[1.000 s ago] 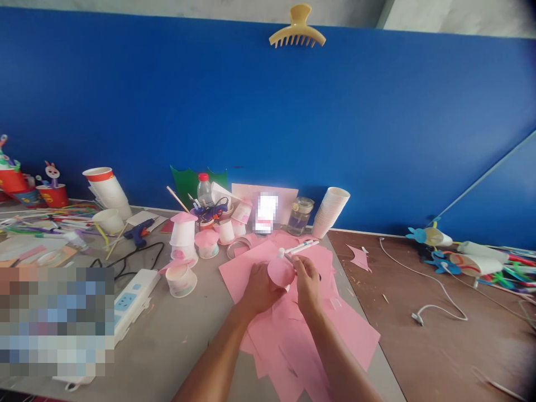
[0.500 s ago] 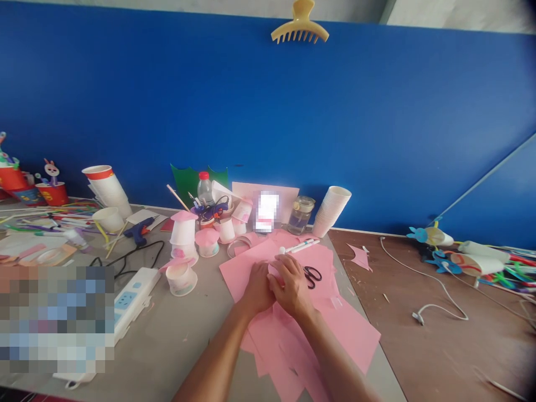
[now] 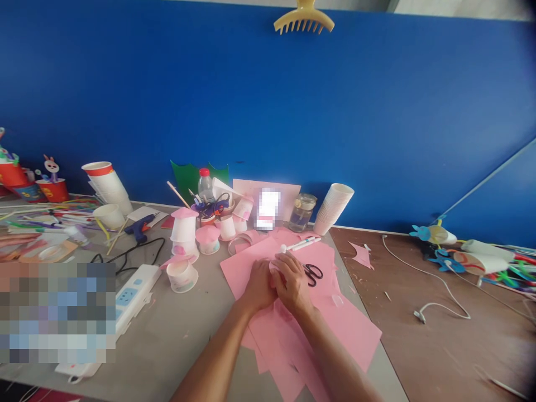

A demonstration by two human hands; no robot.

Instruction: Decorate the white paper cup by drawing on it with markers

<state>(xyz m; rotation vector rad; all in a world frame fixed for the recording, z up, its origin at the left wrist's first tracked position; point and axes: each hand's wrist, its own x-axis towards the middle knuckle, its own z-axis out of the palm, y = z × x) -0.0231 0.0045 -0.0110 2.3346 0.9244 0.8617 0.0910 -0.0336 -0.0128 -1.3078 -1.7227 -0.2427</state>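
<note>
Over a pile of pink paper sheets (image 3: 352,329), my two hands meet at a small pink paper piece (image 3: 274,267). My left hand (image 3: 260,286) is closed around its left side, with most fingertips hidden. From the right, my right hand (image 3: 292,283) curls its fingers over the same piece. The piece's full shape is covered by the hands. Just beyond my fingers lie white pens (image 3: 302,244). Black-handled scissors (image 3: 313,274) rest on the paper, right of my right hand.
Pink-topped paper cups (image 3: 184,237) stand left, near a power strip (image 3: 132,290) and a blue glue gun (image 3: 140,228). Behind are a phone with a blurred screen (image 3: 268,209), a glass jar (image 3: 302,212) and stacked paper cups (image 3: 334,209). A white cable (image 3: 435,279) lies right.
The camera view has shifted slightly. My hands stay together on the pink paper piece, with only a slight shift of the fingers. At the far left, another person's hand now shows.
</note>
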